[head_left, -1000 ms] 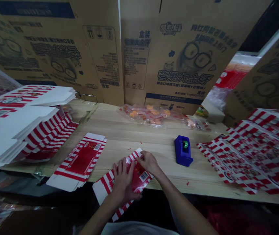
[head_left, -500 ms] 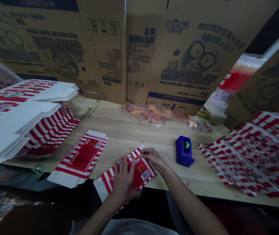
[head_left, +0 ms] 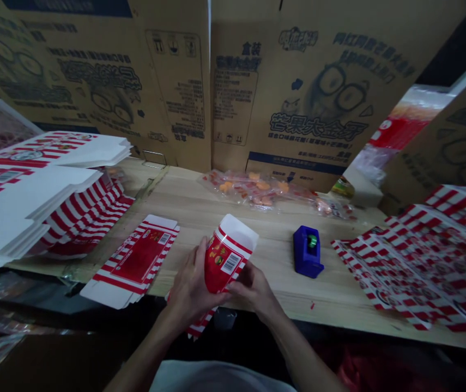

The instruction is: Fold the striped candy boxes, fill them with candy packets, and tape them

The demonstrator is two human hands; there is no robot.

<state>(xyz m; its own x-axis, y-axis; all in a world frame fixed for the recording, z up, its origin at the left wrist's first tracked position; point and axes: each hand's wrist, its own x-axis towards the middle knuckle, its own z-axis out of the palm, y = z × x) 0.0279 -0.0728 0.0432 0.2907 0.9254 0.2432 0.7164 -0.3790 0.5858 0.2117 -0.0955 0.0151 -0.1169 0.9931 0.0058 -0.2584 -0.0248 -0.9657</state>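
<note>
Brown corrugated cardboard cartons (head_left: 233,92), slit open and printed with a bespectacled cartoon face and Chinese lettering, walling off the far side of a pale wooden workbench (head_left: 224,204). Along the foot of that wall, a clear plastic bag of orange sweets (head_left: 253,188). At the right, a broad fanned heap of flat red-and-white striped box blanks (head_left: 416,261), all lying unfolded, apparently the bulk of the work left. At the left, squared stacks of flattened striped cartons (head_left: 32,201), white flaps outward, seemingly the finished share so far. Just left of the hands, one flattened carton (head_left: 134,260) alone on the wood. Well to their right, a blue tape dispenser (head_left: 307,251) with a green core, untouched.

Between both hands, above the bench's front edge, one striped carton (head_left: 227,256), opened out into a tilted sleeve: white mouth uppermost, barcode panel (head_left: 231,263) facing up, striped lower end hanging past the edge. Left hand (head_left: 194,286) closed around its side, fingers (head_left: 199,267) curled firmly onto the red face. Right hand (head_left: 252,288) cupped against the opposite side, fingers (head_left: 244,277) partly hidden behind the carton but pressed on. Bottom flaps out of sight, so whether they are tucked cannot be told.
</note>
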